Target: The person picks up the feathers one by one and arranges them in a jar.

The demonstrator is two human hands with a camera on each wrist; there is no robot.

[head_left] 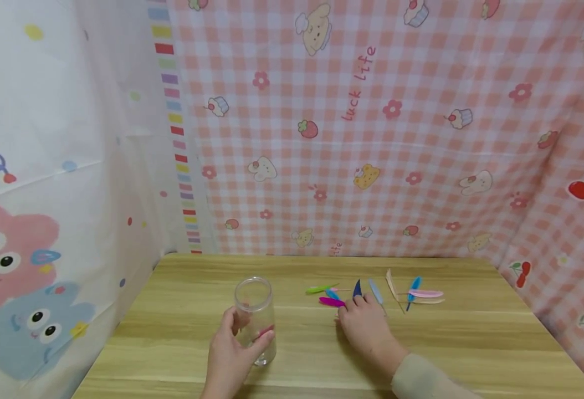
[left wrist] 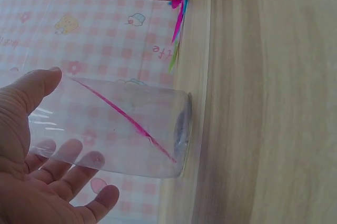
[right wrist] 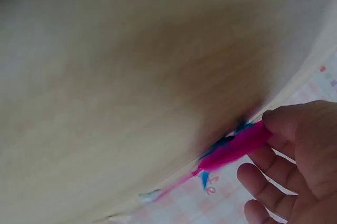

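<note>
A clear plastic jar (head_left: 259,317) stands upright with its top uncovered. My left hand (head_left: 228,352) grips it from the left, thumb in front and fingers around the far side. Inside, a dark pink feather (left wrist: 124,113) leans diagonally across the jar. My right hand (head_left: 368,328) is down at the group of feathers, and in the right wrist view its thumb and forefinger pinch a magenta feather (right wrist: 237,146) by the end of its vane. Close around that hand lie a navy feather (head_left: 357,287), a pale blue feather (head_left: 375,290) and a lime green feather (head_left: 319,289).
Further right on the wooden table (head_left: 172,310) lie a cream feather (head_left: 392,284), a bright blue feather (head_left: 414,288) and a light pink feather (head_left: 426,293). A pink checked cloth (head_left: 292,149) hangs behind the table, and a white printed cloth (head_left: 72,221) hangs at left.
</note>
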